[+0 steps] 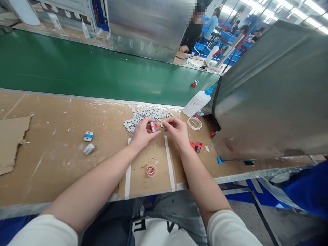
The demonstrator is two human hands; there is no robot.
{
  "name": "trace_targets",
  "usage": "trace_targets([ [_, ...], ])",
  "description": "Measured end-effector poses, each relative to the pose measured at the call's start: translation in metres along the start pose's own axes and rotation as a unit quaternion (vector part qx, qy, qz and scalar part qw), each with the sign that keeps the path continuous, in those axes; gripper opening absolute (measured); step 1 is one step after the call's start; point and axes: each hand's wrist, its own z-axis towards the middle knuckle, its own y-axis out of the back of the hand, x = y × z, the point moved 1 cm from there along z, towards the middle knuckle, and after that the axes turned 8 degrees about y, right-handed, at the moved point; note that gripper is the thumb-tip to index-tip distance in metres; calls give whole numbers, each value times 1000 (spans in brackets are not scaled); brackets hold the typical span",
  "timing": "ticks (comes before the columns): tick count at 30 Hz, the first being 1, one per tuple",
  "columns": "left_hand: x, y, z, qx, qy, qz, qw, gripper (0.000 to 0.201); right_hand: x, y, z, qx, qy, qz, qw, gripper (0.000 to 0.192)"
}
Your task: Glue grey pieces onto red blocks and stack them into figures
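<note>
The left hand (pixel 142 132) curls its fingers narrowly around a small red toy car (pixel 154 126), held just above the brown worktable (pixel 51 164). The right hand (pixel 175 129) pinches a tiny grey piece (pixel 162 125) between thumb and forefinger, just right of the car. A pile of grey pieces (pixel 143 116) lies just beyond both hands, with a glue bottle (pixel 198 101) farther right.

Small grey bit betw. right-hand fingers (pixel 166 123) too tiny to ID. Red toy car (pixel 153 126) partly hidden by left fingers (pixel 148 120). Forearms cut off at bottom edge.
</note>
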Motion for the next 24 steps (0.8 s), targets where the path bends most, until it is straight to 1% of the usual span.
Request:
trace_targets([
  [1, 0, 1, 0, -5, -3, 2, 1000, 41, 1, -4, -3, 5, -22, 59, 998, 37],
  [3, -1, 2, -1, -18, -11, 8, 1000, 40, 3, -12, -7, 14, -55, 123, 991, 44],
  [7, -4, 4, -3, -40, -35, 24, 998, 39, 4, -19, -9, 11, -78, 152, 985, 49],
  [10, -5, 4, -5, -41, -40, 28, 998, 38, 4, -19, -9, 14, -73, 152, 986, 50],
  [15, -5, 4, -4, -31, -27, -3, 999, 43, 8, -14, -9, -1, -17, 106, 994, 45],
  [18, -3, 5, -2, -24, -18, -22, 999, 45, 10, -11, -9, 8, 12, 87, 996, 38],
  [22, -2, 7, -1, -20, -25, -12, 999, 45, 11, -7, -8, 45, 110, 21, 993, 22],
  [24, -3, 8, -1, -14, -34, 3, 999, 42, 11, -6, -7, 64, 155, -25, 986, 19],
])
